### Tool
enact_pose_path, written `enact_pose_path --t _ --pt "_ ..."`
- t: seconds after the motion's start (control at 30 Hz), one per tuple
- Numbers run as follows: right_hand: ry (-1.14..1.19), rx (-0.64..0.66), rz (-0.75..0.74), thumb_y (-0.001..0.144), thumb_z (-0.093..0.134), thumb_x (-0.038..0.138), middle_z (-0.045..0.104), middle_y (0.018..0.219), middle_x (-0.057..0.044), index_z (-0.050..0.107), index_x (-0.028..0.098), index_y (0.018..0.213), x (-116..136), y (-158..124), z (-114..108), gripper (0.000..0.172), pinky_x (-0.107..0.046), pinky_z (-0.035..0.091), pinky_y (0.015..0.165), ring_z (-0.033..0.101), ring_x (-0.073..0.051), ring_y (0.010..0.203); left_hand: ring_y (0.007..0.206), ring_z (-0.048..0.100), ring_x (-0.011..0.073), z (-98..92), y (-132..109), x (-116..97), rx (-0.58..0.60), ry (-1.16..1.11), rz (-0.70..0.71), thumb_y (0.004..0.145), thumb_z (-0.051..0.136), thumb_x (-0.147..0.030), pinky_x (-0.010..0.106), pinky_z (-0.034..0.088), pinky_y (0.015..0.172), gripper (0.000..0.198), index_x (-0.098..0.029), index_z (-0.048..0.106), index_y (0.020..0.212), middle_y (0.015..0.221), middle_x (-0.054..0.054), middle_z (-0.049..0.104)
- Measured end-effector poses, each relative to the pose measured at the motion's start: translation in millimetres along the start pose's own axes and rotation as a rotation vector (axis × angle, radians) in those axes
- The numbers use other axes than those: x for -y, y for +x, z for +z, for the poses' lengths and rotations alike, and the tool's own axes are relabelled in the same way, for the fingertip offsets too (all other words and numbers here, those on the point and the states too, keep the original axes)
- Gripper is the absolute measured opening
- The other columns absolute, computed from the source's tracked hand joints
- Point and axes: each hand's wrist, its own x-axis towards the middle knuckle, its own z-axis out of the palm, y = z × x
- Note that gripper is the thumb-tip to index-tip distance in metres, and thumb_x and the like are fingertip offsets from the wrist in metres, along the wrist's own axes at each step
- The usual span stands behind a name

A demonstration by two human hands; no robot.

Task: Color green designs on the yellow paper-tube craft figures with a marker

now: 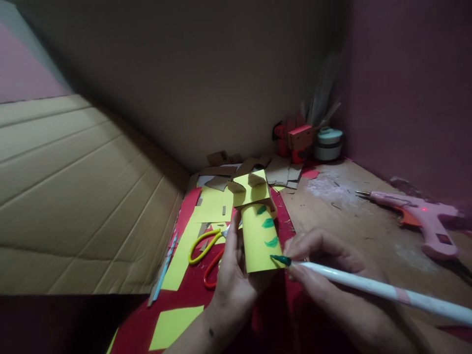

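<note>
My left hand [239, 282] is wrapped round a yellow paper figure [256, 241], a tube with a boxy head and two cardboard ears on top. Several green marks run down the right side of the tube. My right hand [332, 285] grips a white-handled paintbrush [361, 282]. Its green-coated tip touches the tube near its lower right edge, below the painted marks. Scissors [201, 250] with one yellow and one red handle lie to the left of my left hand, their blades partly hidden behind it.
Yellow paper [180, 324], a blue-striped pencil [164, 268] and cardboard scraps [282, 169] lie about. A pink glue gun [424, 216] with a lit red light rests at right. A red box figure [300, 140] and a lidded pot [328, 143] stand behind; a cardboard panel [81, 211] leans left.
</note>
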Motion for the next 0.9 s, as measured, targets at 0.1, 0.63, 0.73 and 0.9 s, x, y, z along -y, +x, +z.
enact_pose_path --t 0.1,0.63,0.73,0.9 --pt "0.023 0.024 0.002 0.091 0.079 0.046 0.071 0.082 -0.002 0.071 0.025 0.085 0 0 0 0.023 -0.022 0.049 0.052 0.061 -0.013 0.062 0.103 0.077 0.0308 0.3 -2 -2 -0.007 -0.024 -0.015 0.071 0.095 -0.036 0.040 0.064 0.088 0.114 -0.029 0.030 0.164 0.118 0.011 0.078" --pt "-0.087 0.038 0.012 0.094 0.073 0.046 0.062 0.064 0.001 0.070 0.028 0.086 6 -2 1 0.020 -0.026 0.043 0.051 0.054 -0.015 0.055 0.092 0.078 0.0277 0.7 0 -4 -0.009 -0.089 -0.021 0.056 0.101 -0.013 0.031 0.064 0.076 0.125 -0.035 0.038 0.163 0.115 0.006 0.082" --pt "-0.068 0.007 0.021 0.093 0.075 0.045 0.067 0.067 -0.001 0.071 0.027 0.086 8 -3 4 0.020 -0.026 0.046 0.050 0.057 -0.015 0.054 0.085 0.078 0.0264 -3.1 1 1 0.018 -0.089 -0.026 0.058 0.101 -0.016 0.032 0.065 0.073 0.127 -0.036 0.034 0.164 0.113 0.006 0.083" --pt "-0.090 -0.020 0.028 0.091 0.076 0.042 0.065 0.066 0.000 0.071 0.027 0.082 8 -3 4 0.019 -0.026 0.046 0.051 0.056 -0.015 0.054 0.086 0.079 0.0257 -6.0 1 3 0.036 -0.084 -0.017 0.061 0.100 -0.016 0.031 0.065 0.074 0.127 -0.038 0.031 0.165 0.111 0.004 0.083"
